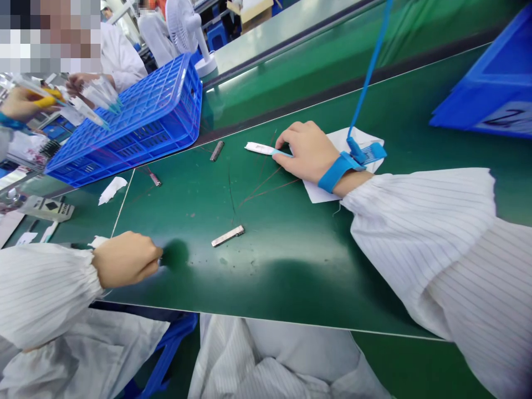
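Note:
My right hand (310, 147) rests on the green tabletop, its thumb and fingers closed on the light-blue end of a white test stick (260, 148). The stick points left and shows a small window. Beneath the wrist lies a white paper sheet (318, 194). A blue wrist strap (338, 170) with a cord rising from it circles that wrist. At the left, my left hand (127, 259) is a fist above the table; a small dark, shiny bit shows at its fingertips, its kind hidden. Between the hands lies a silver nail clipper (228, 236).
A blue crate (137, 133) stands upside down at the back left, with a co-worker's hands (25, 104) holding sticks beside it. Small metal pieces (216, 151) and white scraps (112, 190) lie about. A blue bin (494, 83) is at the right, a white fan (187, 27) behind.

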Demonstrator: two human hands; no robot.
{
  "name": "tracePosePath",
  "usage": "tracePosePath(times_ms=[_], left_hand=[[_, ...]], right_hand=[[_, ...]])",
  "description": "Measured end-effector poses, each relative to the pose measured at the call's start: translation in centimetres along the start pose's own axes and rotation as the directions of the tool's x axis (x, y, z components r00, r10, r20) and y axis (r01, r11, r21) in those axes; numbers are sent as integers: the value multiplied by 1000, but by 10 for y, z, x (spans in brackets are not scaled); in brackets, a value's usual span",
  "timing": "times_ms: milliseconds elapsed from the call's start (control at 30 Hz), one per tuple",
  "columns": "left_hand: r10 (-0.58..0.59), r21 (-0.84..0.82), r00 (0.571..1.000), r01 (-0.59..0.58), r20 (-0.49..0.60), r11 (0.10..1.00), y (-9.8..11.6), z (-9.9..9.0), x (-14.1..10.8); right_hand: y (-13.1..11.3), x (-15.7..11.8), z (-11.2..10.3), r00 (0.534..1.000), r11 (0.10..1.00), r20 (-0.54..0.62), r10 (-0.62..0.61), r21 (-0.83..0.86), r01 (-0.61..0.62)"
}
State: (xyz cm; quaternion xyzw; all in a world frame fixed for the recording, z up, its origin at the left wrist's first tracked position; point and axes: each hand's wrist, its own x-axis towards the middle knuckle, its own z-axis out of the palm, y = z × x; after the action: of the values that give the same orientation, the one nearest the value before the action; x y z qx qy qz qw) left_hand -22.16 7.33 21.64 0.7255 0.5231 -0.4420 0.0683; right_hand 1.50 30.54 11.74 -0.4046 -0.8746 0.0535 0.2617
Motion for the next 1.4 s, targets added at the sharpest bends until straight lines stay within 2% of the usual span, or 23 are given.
tracePosePath(times_ms=[633, 933, 1100, 1400], left_hand=[[46, -42, 996, -49, -76, 998, -5, 6, 0], [42, -14, 998, -43, -52, 999, -5, 5, 0], [47, 9, 999, -47, 2, 999, -4, 2, 1], [41, 0, 999, -41, 31, 999, -4, 1, 1]], right_hand=[[-8, -2, -7, 1000, 1000, 4, 21, 15, -21], [-14, -3, -15, 998, 999, 42, 52, 13, -52], [-18, -4, -19, 994, 997, 75, 77, -9, -76], [-14, -5, -16, 998, 999, 48, 51, -5, -51]])
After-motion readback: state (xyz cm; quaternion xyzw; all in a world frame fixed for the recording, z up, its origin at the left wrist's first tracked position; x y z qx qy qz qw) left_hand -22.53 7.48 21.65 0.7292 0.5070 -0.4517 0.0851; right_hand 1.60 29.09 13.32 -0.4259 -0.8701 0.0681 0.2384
